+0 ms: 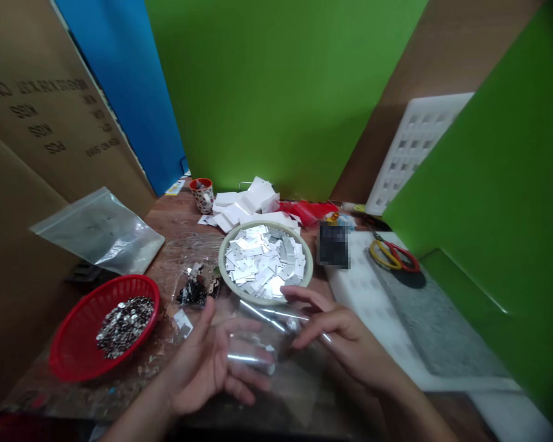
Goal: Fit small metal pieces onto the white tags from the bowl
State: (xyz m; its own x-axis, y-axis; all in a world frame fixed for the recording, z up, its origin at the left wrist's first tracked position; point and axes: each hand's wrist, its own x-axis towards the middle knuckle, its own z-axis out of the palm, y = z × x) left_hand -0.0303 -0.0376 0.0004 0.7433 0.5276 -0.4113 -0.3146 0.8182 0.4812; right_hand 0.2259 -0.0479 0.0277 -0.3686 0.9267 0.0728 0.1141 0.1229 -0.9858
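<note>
My left hand (pixel 212 365) and my right hand (pixel 336 344) meet low in the middle of the head view, both holding a clear plastic bag (pixel 262 344) between them. The left hand's fingers curl under the bag, with a small silvery piece at its fingertips. The right hand pinches the bag's upper edge. Just beyond them stands a pale round bowl (pixel 225 245) filled with several flat silver metal plates (pixel 265 261).
A red basket (pixel 74 344) of small shiny metal parts sits at left, with a large clear bag (pixel 96 230) behind it. A small bag of dark parts (pixel 196 288), white pieces (pixel 249 205), a patterned cup (pixel 203 195), pliers (pixel 391 252) and a white tray (pixel 387 319) lie around. Green partitions enclose the desk.
</note>
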